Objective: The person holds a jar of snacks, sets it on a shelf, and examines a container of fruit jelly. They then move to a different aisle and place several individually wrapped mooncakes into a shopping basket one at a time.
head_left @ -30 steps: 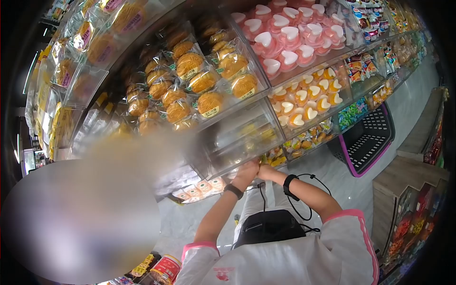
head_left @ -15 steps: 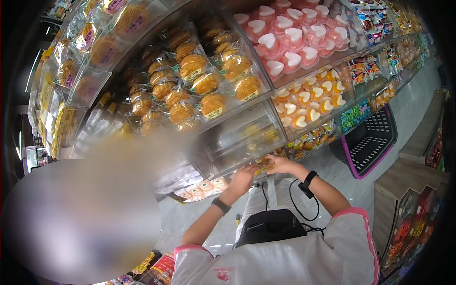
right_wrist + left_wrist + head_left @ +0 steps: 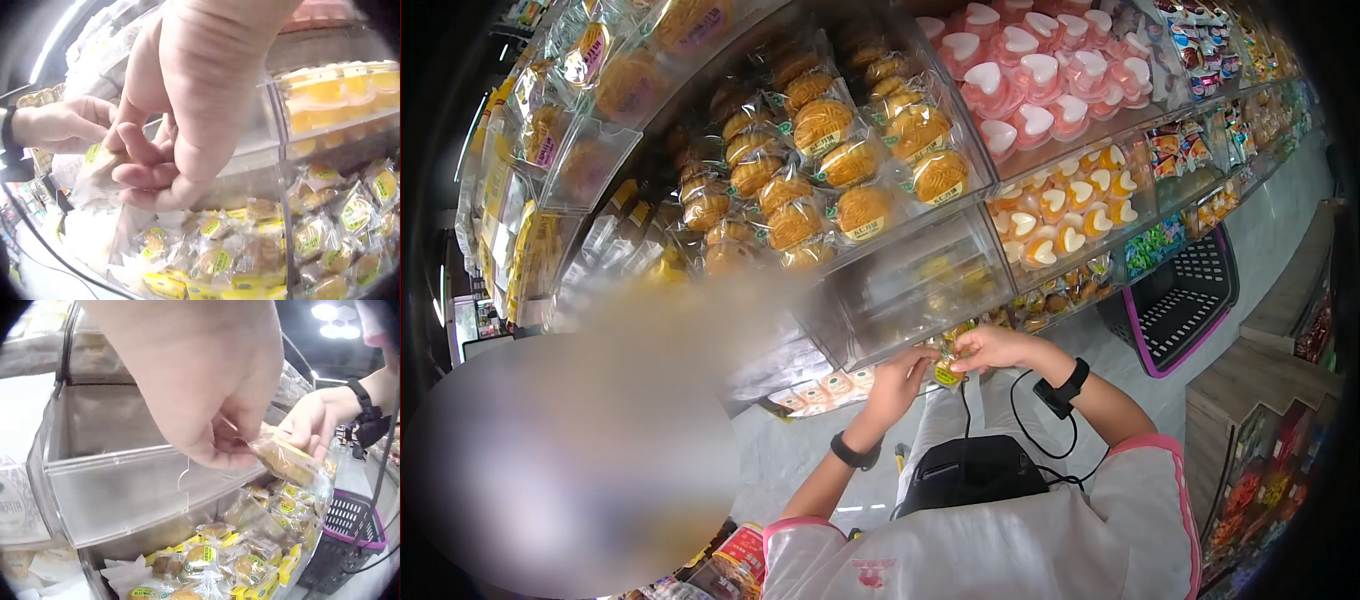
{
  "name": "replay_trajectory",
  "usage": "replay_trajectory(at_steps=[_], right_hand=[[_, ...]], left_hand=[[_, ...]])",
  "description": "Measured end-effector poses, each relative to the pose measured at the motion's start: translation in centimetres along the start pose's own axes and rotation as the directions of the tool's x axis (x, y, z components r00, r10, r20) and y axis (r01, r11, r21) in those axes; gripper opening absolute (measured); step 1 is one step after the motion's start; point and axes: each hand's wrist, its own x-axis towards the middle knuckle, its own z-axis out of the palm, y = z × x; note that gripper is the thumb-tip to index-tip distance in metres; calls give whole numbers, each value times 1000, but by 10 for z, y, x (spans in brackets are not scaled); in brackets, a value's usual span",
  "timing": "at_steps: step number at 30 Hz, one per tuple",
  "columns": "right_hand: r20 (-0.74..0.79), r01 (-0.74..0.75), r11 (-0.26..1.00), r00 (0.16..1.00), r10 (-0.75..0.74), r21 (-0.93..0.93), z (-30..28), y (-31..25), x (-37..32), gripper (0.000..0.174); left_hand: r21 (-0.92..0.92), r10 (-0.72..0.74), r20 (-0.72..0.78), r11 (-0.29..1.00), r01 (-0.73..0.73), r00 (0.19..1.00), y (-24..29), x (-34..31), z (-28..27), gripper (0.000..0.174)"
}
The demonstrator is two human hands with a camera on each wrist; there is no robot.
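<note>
A small pastry in a clear wrapper with a yellow-green label (image 3: pixel 947 373) is between both hands, in front of the shelf. My left hand (image 3: pixel 895 385) pinches the wrapper's edge between thumb and fingertips. From the other side, my right hand (image 3: pixel 998 348) grips the same wrapped pastry, thumb and forefinger on it. In the left wrist view the wrapped pastry (image 3: pixel 284 461) is tilted above a bin. That bin holds several similar wrapped pastries (image 3: pixel 200 556) with yellow-green labels.
A clear plastic bin (image 3: pixel 910 290) stands just beyond the hands. Higher up are wrapped mooncakes (image 3: pixel 863 213), pink heart-topped cups (image 3: pixel 1040 70) and orange heart-topped cups (image 3: pixel 1070 195). A black basket with purple trim (image 3: pixel 1180 300) is at the right. A cable (image 3: pixel 1025 410) hangs near the right wrist.
The hands were close together at the bin's edge, then spread slightly with the wrapped pastry between them. Now the pastry is nearer the body, its label showing.
</note>
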Motion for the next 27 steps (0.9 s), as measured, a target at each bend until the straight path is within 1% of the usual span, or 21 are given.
replay_trajectory(at_steps=[3,4,7,8,11,12,15,16,18,19,20,22,23,26,27], right_hand=[[21,34,993,999,-31,-116,-4,-42,-9,36],[-39,88,993,995,-91,-84,-3,-40,-3,37],[-91,178,976,978,-190,-121,-10,-54,12,46],[-113,157,982,979,-169,-104,-12,-65,13,52],[-206,99,986,970,-126,-137,-22,-66,45,61],[-256,148,983,951,-173,-113,-23,-70,53,64],[-281,120,988,949,-143,-97,-30,-87,73,59],[-281,124,988,949,-146,-95,-33,-92,81,56],[-325,184,976,921,-212,-115,-39,-88,114,51],[-348,214,969,905,-245,-126,-39,-89,129,49],[-363,275,961,891,-272,-44,-39,-90,145,47],[-399,389,914,861,-315,118,-33,-99,167,41],[-413,389,916,854,-316,102,-31,-103,172,38],[-449,393,918,832,-325,63,-26,-116,177,33],[-457,393,918,828,-325,59,-26,-113,178,32]], left_hand=[[-21,-38,-72,999,36,997,10,-1,-17,14],[-25,-49,-99,999,47,994,11,1,-22,14],[-144,-129,-215,985,99,968,7,11,-33,14],[-139,-94,-257,989,59,962,-1,15,-36,14],[-100,-95,-366,993,62,926,-4,27,-46,15],[-29,-66,-397,998,59,915,-1,31,-51,14],[-196,-120,-505,980,21,855,-18,49,-52,14],[-136,-107,-544,990,39,832,-15,54,-53,16],[104,1,-584,992,73,811,-23,66,-52,19],[222,59,-593,971,93,803,-26,73,-51,21],[267,122,-593,962,52,796,-26,80,-51,26],[359,145,-575,929,89,805,-43,90,-52,33],[403,155,-564,909,107,811,-51,94,-51,37],[391,162,-582,915,100,797,-53,100,-49,43],[329,91,-561,937,121,823,-60,102,-51,45]])
